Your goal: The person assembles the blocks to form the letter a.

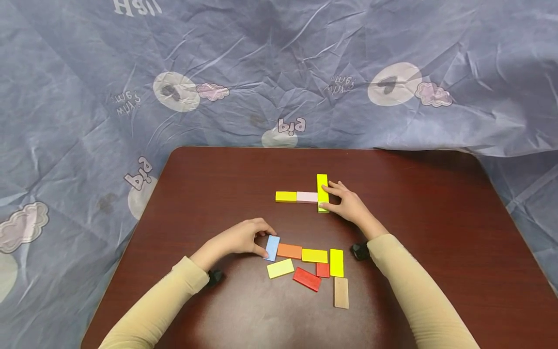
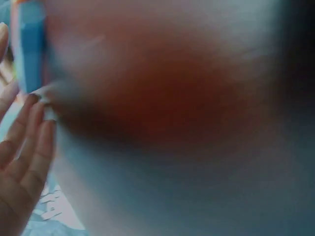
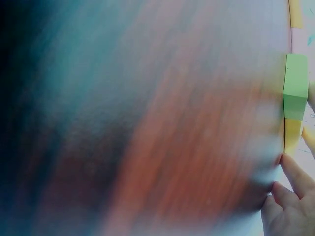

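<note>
Standing by the dark table (image 1: 218,174). Left hand (image 1: 244,236): grasping, thumb and fingertips at opposite ends of a blue block (image 1: 272,248). Just beyond its fingertips, toward the right hand's side, an orange block (image 1: 289,251) and a flat yellow block (image 1: 315,255) run on in a row. Nearer the person than that row: a pale yellow block (image 1: 281,268), a long red block (image 1: 307,279) and a small red block (image 1: 322,270).

Right hand (image 1: 348,204): released, fingers extended and merely touching. Fingertip on a bright yellow block (image 1: 322,182), thumb at the green block (image 3: 296,83) against its near end. Away from the thumb, toward the left hand's side, a pink block (image 1: 307,197), then a far yellow block (image 1: 286,196). Nearer the person than this hand, an upright yellow block (image 1: 336,262) and a plain wood block (image 1: 341,292).

Head view gives both layouts but washes the green toward yellow; right wrist shows it plainly green, with two faces. Left wrist, mostly blur, brings out the remaining fingers stretched beside the blue.
</note>
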`<state>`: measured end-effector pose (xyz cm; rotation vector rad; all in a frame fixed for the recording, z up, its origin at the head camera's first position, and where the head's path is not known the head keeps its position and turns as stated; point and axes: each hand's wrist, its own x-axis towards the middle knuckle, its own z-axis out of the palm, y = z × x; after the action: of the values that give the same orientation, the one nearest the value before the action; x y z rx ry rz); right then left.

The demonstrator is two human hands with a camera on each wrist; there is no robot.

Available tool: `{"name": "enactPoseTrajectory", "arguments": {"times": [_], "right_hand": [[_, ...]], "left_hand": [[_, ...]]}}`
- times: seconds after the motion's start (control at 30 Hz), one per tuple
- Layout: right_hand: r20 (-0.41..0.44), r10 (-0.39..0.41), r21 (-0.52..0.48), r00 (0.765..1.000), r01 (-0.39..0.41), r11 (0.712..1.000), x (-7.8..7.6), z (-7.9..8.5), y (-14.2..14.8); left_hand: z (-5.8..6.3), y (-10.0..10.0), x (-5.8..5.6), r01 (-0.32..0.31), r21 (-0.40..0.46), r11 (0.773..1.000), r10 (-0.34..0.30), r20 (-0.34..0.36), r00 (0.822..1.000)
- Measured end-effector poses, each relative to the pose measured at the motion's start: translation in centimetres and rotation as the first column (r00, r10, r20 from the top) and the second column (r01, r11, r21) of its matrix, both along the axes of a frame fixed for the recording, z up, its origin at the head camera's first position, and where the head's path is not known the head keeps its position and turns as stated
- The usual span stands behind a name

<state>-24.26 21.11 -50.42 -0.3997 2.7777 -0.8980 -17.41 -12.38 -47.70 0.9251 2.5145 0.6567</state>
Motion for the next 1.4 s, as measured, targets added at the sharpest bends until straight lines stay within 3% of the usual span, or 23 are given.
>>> {"name": "enactPoseTrajectory", "arguments": {"times": [0.2,0.4,0.53,0.73,0.87,1.07,1.4], "right_hand": [[0.004,-0.003,0.008,1.0,0.003,1.0,0.0,0.1,-0.1],[-0.003,0.001,0.01,1.0,-0.001,1.0,0.0,0.1,-0.1],[-0.001,0.002,0.011,1.0,-0.002,1.0,0.0,0.0,0.0],[-0.003,-0.005,0.001,1.0,0.005,1.0,0.1,0.0,0.1],[-0.004,-0.003,-0.005,1.0,0.003,1.0,0.1,-0.1,0.0],[0.002,-0.005,-0.009,1.0,0.005,1.0,0.3,-0.2,-0.1],[-0.006,-0.001,-0.009,1.0,0.001,1.0,0.2,-0.1,0.0]], "left_hand": [[-1.3,-0.8,1.5,0.012,0.036,0.999,-0.01,-0.058,0.998],[-1.4,-0.8,1.5,0.01,0.011,1.0,-0.009,-0.129,0.992],[-0.9,-0.9,0.1,-0.057,0.011,0.998,0.058,-0.17,0.984],[-0.2,-1.2,-4.5,-0.236,0.051,0.97,0.241,-0.186,0.952],[-0.6,-1.2,-6.7,-0.27,0.03,0.962,0.271,-0.174,0.947],[-1.5,-0.6,-7.2,-0.253,0.005,0.967,0.252,-0.117,0.961],[-1.5,-0.4,-7.0,-0.248,-0.002,0.969,0.246,-0.095,0.964]]}}
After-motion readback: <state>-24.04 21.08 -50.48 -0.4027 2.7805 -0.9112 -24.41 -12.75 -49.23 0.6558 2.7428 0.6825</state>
